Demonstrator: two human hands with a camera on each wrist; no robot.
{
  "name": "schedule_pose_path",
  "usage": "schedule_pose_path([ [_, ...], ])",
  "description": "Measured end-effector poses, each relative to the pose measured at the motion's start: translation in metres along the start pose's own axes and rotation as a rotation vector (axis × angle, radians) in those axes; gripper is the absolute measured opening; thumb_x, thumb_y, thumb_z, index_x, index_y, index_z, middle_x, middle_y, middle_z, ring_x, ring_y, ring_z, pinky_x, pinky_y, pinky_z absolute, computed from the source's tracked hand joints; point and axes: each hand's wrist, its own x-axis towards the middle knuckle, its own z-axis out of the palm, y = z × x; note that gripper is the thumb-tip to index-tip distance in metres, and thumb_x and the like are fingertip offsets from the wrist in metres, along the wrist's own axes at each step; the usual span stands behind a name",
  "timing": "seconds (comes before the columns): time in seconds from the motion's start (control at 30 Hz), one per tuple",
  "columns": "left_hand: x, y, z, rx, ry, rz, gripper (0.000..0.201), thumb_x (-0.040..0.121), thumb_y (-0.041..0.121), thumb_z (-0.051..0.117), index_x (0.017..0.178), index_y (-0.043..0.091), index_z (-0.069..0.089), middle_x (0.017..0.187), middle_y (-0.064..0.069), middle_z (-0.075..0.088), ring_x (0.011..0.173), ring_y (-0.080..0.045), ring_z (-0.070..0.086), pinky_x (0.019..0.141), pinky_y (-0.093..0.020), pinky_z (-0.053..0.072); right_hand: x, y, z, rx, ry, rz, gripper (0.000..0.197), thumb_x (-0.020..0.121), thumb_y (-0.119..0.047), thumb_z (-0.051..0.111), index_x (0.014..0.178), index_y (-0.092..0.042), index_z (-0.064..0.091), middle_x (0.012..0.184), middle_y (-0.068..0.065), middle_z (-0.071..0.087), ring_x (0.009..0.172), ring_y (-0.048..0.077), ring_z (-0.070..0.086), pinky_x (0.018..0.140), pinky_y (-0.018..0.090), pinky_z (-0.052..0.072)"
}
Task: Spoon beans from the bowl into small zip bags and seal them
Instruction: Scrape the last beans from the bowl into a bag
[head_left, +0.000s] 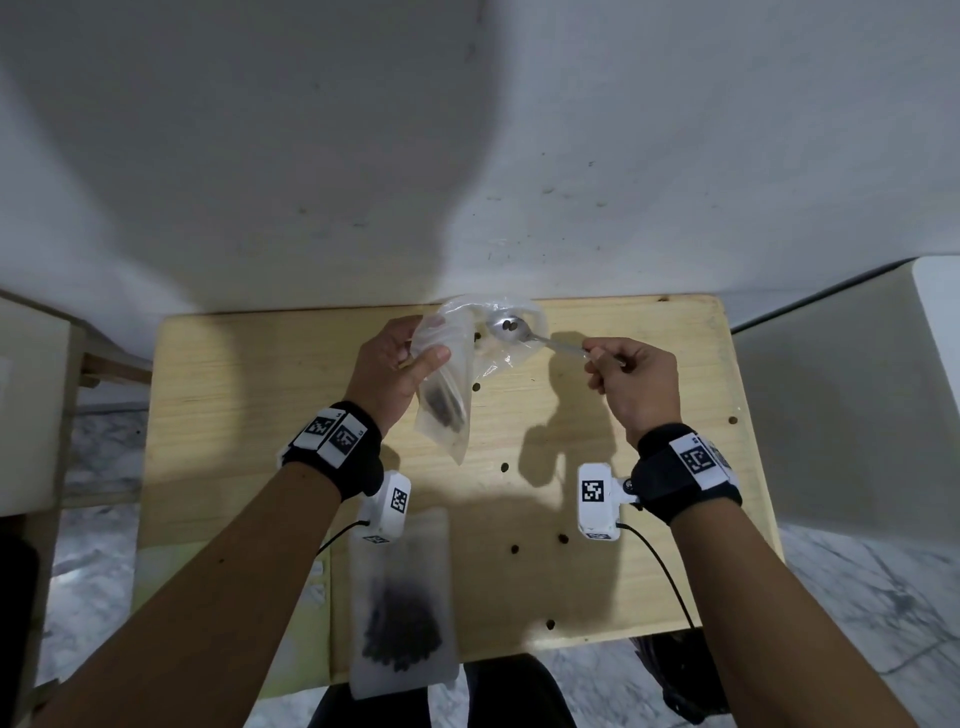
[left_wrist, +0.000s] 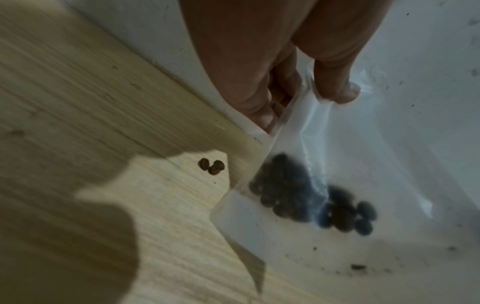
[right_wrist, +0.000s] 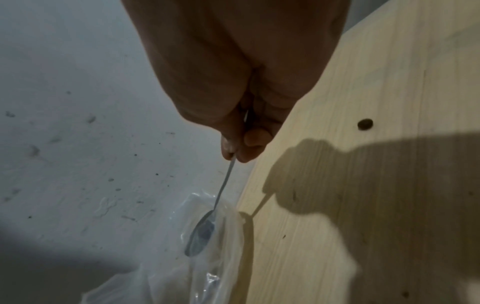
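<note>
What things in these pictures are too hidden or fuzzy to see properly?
- The bowl: not in any view, so where the beans come from is unknown.
- The held zip bag's seal: covered by the left hand in the head view, blurred in the left wrist view.
- The spoon load: a bean or two at most; too small to count.
- The filled bag near the table edge: blurred, wrist camera covers its top, so sealed or not is unclear.
</note>
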Motion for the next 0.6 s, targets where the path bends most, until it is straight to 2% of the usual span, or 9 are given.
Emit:
schedule_pose_path([
  [0.1,-0.001,0.0,0.002,0.013,-0.02,-0.003,0.039,0.094,0.006,0.075,0.132,0.01,0.067,0.12,-0.007,0.076,0.106,-0.016,0.074,0.076,-0.013,0.053,-0.003,-0.008,0.001,-0.091,-0.01,-0.096,0.019,0.098,-0.008,0.065,0.096,-0.018,0.08,0.075,0.001,0.073,0.057,0.011,0.062,0.064,0.022,0.054],
  [0.23,-0.003,0.0,0.003,0.02,-0.04,-0.002,0.038,0.094,0.003,0.074,0.131,0.008,0.067,0.118,-0.008,0.077,0.101,-0.007,0.074,0.078,-0.013,0.052,-0.007,-0.02,0.018,-0.295,0.007,-0.283,0.019,0.098,-0.008,0.064,0.104,-0.016,0.08,0.083,-0.006,0.075,0.07,0.006,0.067,0.07,0.011,0.053],
  [0.3,-0.003,0.001,0.002,0.02,-0.049,-0.004,0.036,0.094,0.003,0.074,0.129,0.012,0.068,0.117,-0.005,0.077,0.099,-0.006,0.074,0.077,-0.013,0.052,-0.007,-0.021,0.028,-0.375,0.025,-0.393,0.018,0.097,-0.006,0.065,0.106,-0.012,0.079,0.093,0.0,0.078,0.079,0.014,0.071,0.078,0.02,0.057],
  [0.37,-0.003,0.002,0.001,0.026,-0.061,-0.008,0.035,0.094,0.004,0.073,0.127,0.017,0.069,0.115,-0.002,0.077,0.098,-0.006,0.074,0.076,-0.013,0.052,-0.006,-0.021,0.036,-0.435,0.028,-0.457,0.018,0.098,-0.006,0.064,0.107,-0.009,0.079,0.099,0.005,0.078,0.086,0.021,0.073,0.08,0.028,0.057],
  [0.47,-0.003,0.002,0.0,0.039,-0.073,-0.007,0.035,0.094,0.0,0.071,0.127,0.013,0.068,0.113,-0.003,0.076,0.089,0.0,0.072,0.072,-0.01,0.051,-0.005,-0.023,0.045,-0.605,0.064,-0.507,0.022,0.1,-0.006,0.059,0.11,-0.009,0.078,0.099,0.008,0.074,0.083,0.029,0.069,0.071,0.027,0.044],
  [0.5,-0.003,0.002,-0.001,0.039,-0.071,-0.004,0.036,0.094,-0.001,0.071,0.128,0.011,0.068,0.113,-0.004,0.076,0.089,0.001,0.072,0.073,-0.01,0.052,-0.004,-0.024,0.045,-0.653,0.083,-0.528,0.023,0.098,-0.003,0.058,0.109,-0.008,0.078,0.097,0.009,0.072,0.081,0.031,0.067,0.068,0.028,0.043],
  [0.6,-0.001,0.002,-0.004,0.038,-0.063,0.002,0.038,0.093,0.0,0.073,0.13,0.011,0.068,0.122,-0.005,0.075,0.107,-0.012,0.073,0.086,-0.016,0.055,-0.003,-0.027,0.043,-0.733,0.121,-0.562,0.025,0.093,0.006,0.058,0.107,-0.005,0.077,0.096,0.012,0.069,0.075,0.036,0.067,0.065,0.036,0.051],
])
